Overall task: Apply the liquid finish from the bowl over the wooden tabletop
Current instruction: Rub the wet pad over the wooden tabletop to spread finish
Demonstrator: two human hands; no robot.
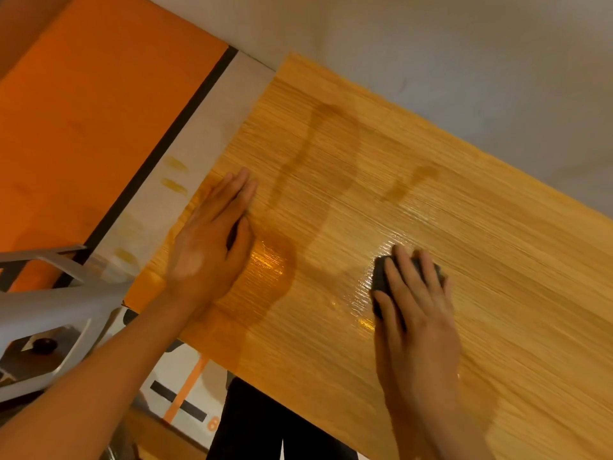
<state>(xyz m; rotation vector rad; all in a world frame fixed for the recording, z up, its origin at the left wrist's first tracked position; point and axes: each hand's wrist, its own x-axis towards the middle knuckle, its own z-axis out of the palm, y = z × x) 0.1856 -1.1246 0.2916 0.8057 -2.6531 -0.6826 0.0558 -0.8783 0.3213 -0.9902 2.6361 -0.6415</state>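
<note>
The wooden tabletop fills the middle and right of the head view, its grain running diagonally. A glossy pool of liquid finish lies near its left edge, with darker wet streaks curving toward the far corner. My left hand lies flat on the wood beside that pool, fingers together. My right hand presses a dark applicator pad onto a shiny wet patch in the middle of the board. No bowl is in view.
An orange and white cardboard sheet with a black stripe lies under the board at the left, spotted with finish. A grey plastic frame sits at the lower left. Dark trousers show below the board's near edge.
</note>
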